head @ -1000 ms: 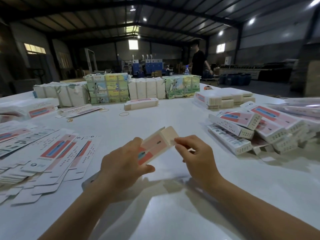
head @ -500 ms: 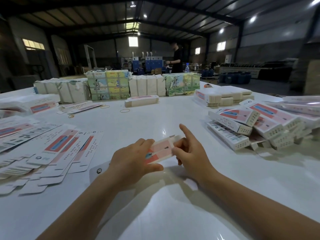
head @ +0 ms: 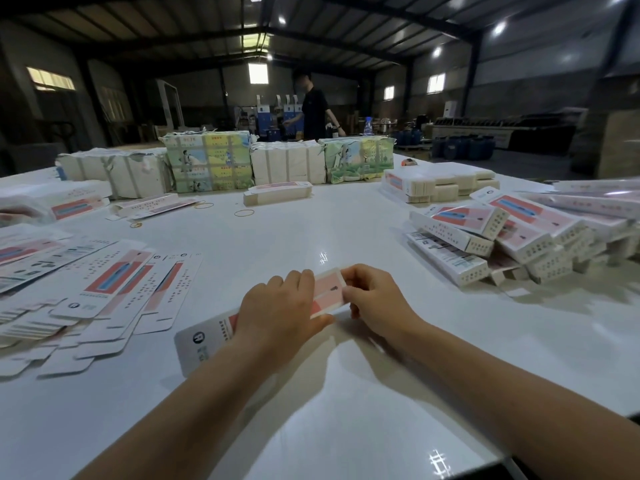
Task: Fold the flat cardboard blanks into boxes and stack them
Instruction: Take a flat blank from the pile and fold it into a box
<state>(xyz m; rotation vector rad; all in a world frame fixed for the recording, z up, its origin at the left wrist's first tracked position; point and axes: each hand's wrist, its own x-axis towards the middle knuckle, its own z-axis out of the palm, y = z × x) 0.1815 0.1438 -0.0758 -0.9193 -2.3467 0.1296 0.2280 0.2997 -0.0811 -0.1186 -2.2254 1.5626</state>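
Left hand: its grip lies over the middle of the box, fingers curled on top, thumb underneath.
Right hand: its grip pinches the far end of the box, likely closing the end flap.
Box: low over the tabletop, right in front.
How to do it well: hold the middle steady and push the flap in straight, so it does not bend.
Flat blanks: spread out to the left.
Done boxes: piled to the right, farther back.
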